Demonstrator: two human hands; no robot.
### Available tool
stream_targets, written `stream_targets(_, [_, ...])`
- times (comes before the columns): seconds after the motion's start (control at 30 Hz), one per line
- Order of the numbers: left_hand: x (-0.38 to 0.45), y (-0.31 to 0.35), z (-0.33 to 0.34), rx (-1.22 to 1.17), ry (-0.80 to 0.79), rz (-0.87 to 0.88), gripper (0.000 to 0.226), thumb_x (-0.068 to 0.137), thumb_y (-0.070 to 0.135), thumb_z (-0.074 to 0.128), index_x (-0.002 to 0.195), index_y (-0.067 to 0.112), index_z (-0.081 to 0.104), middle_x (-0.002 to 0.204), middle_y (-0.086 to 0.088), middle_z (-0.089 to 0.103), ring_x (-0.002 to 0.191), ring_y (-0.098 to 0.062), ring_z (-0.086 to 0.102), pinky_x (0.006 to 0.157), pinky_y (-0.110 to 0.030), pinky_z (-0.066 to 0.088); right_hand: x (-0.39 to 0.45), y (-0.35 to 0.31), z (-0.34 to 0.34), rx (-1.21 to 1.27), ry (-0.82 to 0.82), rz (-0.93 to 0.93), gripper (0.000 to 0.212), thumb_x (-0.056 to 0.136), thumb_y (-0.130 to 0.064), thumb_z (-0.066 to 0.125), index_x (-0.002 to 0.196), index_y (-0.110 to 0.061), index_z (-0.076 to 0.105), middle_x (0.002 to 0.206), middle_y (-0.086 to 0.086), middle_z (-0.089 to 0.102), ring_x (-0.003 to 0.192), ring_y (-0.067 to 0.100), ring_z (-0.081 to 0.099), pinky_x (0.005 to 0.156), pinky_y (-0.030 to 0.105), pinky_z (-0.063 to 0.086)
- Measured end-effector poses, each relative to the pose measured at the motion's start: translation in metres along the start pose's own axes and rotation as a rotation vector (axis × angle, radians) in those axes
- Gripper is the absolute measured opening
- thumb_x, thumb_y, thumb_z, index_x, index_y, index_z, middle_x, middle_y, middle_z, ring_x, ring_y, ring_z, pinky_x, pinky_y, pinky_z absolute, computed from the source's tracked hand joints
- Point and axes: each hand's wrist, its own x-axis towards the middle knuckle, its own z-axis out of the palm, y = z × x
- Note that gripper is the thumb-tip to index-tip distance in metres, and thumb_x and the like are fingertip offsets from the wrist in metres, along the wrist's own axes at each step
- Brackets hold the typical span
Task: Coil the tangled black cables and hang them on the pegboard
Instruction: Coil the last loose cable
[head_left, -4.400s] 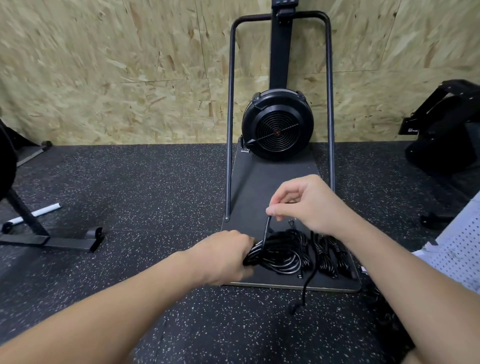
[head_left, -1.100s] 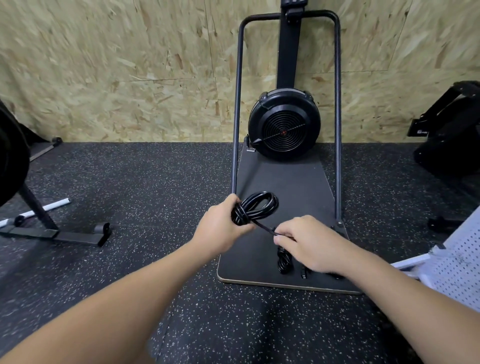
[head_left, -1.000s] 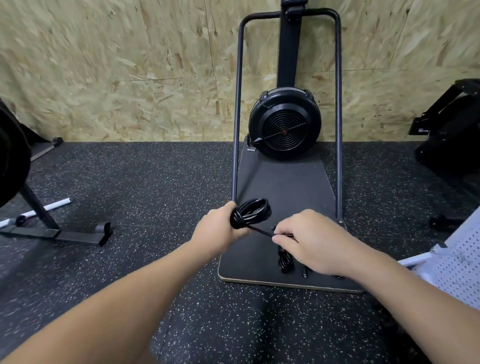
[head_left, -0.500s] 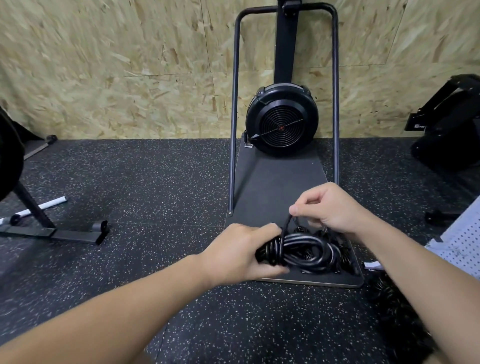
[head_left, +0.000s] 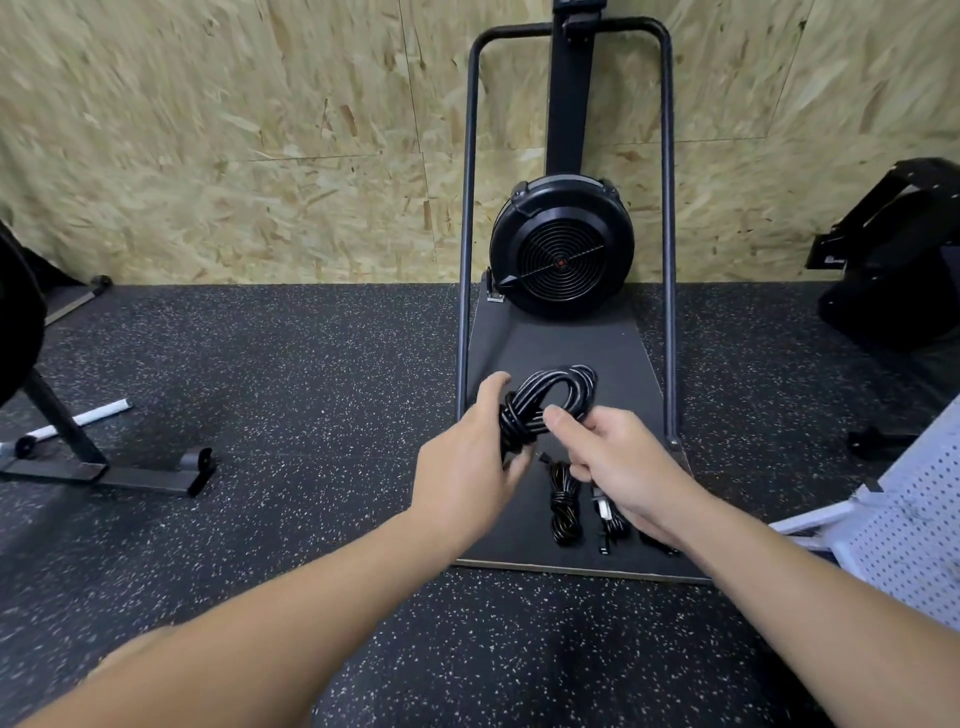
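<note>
Black coiled cable (head_left: 550, 400) is being gripped by left hand (head_left: 467, 462) and right hand (head_left: 618, 462), fingers curling round it, above the platform (head_left: 561, 343). Two bundles (head_left: 565, 504) are lying there, partly hidden behind the right wrist.

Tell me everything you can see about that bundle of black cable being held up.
The black cable bundle is glossy, rubbery-looking cord looped into a compact coil, with turns wound around its left side. It is held above the dark platform, its loop arching upward. The left hand touches its wrapped end; the right hand grips its right side.
</note>
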Motion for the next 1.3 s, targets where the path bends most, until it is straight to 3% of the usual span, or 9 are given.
stream_targets(0.1, [-0.01,0.003,0.002,-0.165,-0.212,0.004,0.08,0.096,0.06,0.067,0.158,0.039,0.021,0.127,0.01,0.073,0.106,-0.023,0.073,0.093,-0.043,0.058,0.0,0.001,-0.006,-0.063,0.067,-0.034,0.051,0.1,-0.061,0.07,0.075,-0.02,0.054,0.076,0.006,0.036,0.075,0.03,0.03,0.071,0.048,0.028])
stream_targets(0.17, [-0.006,0.003,0.0,-0.39,-0.286,-0.052,0.055,0.101,0.065,0.059,0.147,0.044,0.039,0.107,0.013,0.077,0.098,-0.017,0.074,0.095,-0.045,0.059,0.002,-0.001,-0.015,-0.11,0.048,-0.03,0.056,0.095,-0.07,0.068,0.075,-0.021,0.05,0.071,0.007,0.035,0.071,0.028,0.029,0.071,0.047,0.031])
stream_targets(0.23, [0.002,0.002,-0.003,-0.6,-0.291,-0.113,0.029,0.108,0.058,0.056,0.132,0.042,0.057,0.104,0.013,0.077,0.098,-0.01,0.073,0.098,-0.043,0.057,0.0,-0.001,-0.017,-0.174,-0.002,-0.023,0.057,0.098,-0.07,0.065,0.075,-0.02,0.049,0.07,0.006,0.036,0.069,0.027,0.031,0.069,0.047,0.032])
stream_targets(0.37, [0.004,0.006,-0.009,-0.875,-0.352,-0.213,0.026,0.108,0.048,0.064,0.117,0.024,0.07,0.105,0.008,0.076,0.098,-0.011,0.069,0.101,-0.05,0.058,-0.003,0.0,-0.005,-0.215,-0.087,-0.042,0.074,0.098,-0.074,0.062,0.085,-0.002,0.049,0.075,0.007,0.032,0.07,0.038,0.028,0.062,0.053,0.031])
stream_targets(0.6, [0.006,0.021,-0.012,-0.693,-0.029,-0.065,0.028,0.107,0.044,0.061,0.101,0.017,0.058,0.093,-0.011,0.066,0.083,-0.033,0.061,0.08,-0.055,0.055,0.005,0.0,0.017,0.059,0.04,0.027,0.044,0.109,-0.053,0.058,0.085,-0.016,0.06,0.068,-0.001,0.037,0.065,0.02,0.03,0.056,0.036,0.029])
stream_targets(0.7, [0.007,0.018,-0.012,-0.664,-0.048,-0.089,0.023,0.11,0.042,0.06,0.101,0.021,0.058,0.098,-0.004,0.062,0.087,-0.019,0.063,0.081,-0.041,0.054,0.006,-0.001,0.019,-0.035,0.072,0.099,0.045,0.108,-0.058,0.058,0.083,-0.021,0.062,0.069,0.002,0.045,0.061,0.021,0.043,0.052,0.031,0.033])
stream_targets(0.9, [0.023,0.0,-0.001,-0.536,-0.037,-0.225,0.028,0.113,0.042,0.055,0.103,0.017,0.061,0.103,-0.001,0.067,0.091,-0.01,0.065,0.081,-0.028,0.046,-0.002,-0.016,0.006,0.136,-0.014,0.092,0.023,0.115,-0.022,0.057,0.126,-0.003,0.062,0.096,0.031,0.074,0.082,0.041,0.077,0.085,0.051,0.067])
stream_targets(1.03, [0.023,0.003,-0.007,-0.936,-0.124,-0.38,0.027,0.114,0.036,0.058,0.118,0.01,0.065,0.107,-0.011,0.074,0.086,-0.019,0.078,0.073,-0.043,0.068,-0.006,-0.026,-0.006,0.091,-0.11,-0.054,0.026,0.115,-0.013,0.054,0.126,-0.003,0.076,0.103,0.032,0.074,0.093,0.04,0.077,0.097,0.049,0.064])
stream_targets(1.3, [0.015,0.022,-0.008,-1.186,-0.222,-0.474,0.024,0.108,0.026,0.063,0.116,0.004,0.066,0.101,-0.01,0.078,0.087,-0.023,0.075,0.089,-0.056,0.065,0.002,-0.02,-0.007,-0.132,-0.006,-0.029,0.032,0.103,-0.032,0.077,0.087,-0.005,0.078,0.063,0.005,0.05,0.057,0.021,0.046,0.065,0.04,0.049])
